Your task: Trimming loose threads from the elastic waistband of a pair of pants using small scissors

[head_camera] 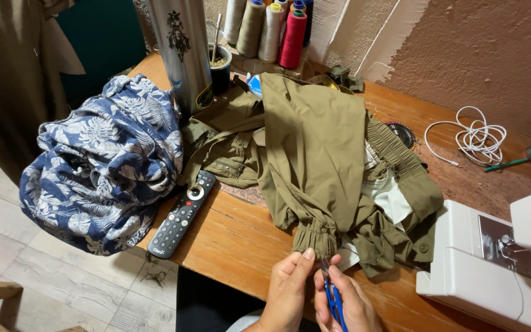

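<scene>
Head camera, looking down at a wooden surface (228, 240) set against a rough plastered wall.

Near the bottom edge, the person's left hand (287, 295) pinches the gathered elastic cuff (314, 237) of a pair of olive-green trousers (314, 147), its fingers (305, 258) closed on the fabric's lower edge. The right hand (351, 304) sits just beside it, fingers wrapped around small blue thread snips (333, 295), whose metal tips point up and touch the cuff. The trousers lie spread across the middle of the surface, one leg running toward the person.

To the left, a crumpled blue and white leaf-print garment (102, 166) hangs over the surface's edge. A black remote control (182, 215) lies between it and the trousers. At the far side stand a tall metal flask (182, 49), a small dark cup (219, 67) and a row of thread cones (271, 27). To the right are a coiled white cable (474, 138) and, nearer, a white sewing machine (493, 264).

To snip well here, it would likely help to keep the cuff taut between the fingers, slide only the tips under a single stitch, and cut thread rather than cloth.
</scene>
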